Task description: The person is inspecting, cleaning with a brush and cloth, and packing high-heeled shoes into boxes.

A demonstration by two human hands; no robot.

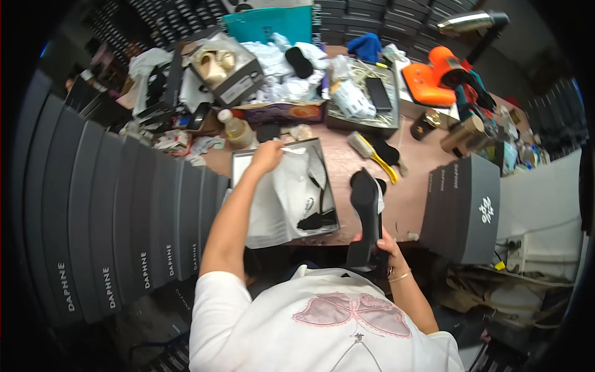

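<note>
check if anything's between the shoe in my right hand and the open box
Nothing visible stands between the black shoe and the open box; white paper in your left hand covers part of it.

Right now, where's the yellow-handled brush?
Head view, centre-right: the yellow-handled brush lies on the table, right of the open shoebox, beyond the black shoe in the right hand.

Left: pale capitals on dark boxes [127,211]. Right: same on dark cartons [455,217], plus big white script [486,211]. Upper left: white label [237,91] on grey shoebox [251,74], too small. Top: pale print on teal bag [254,26].
</note>
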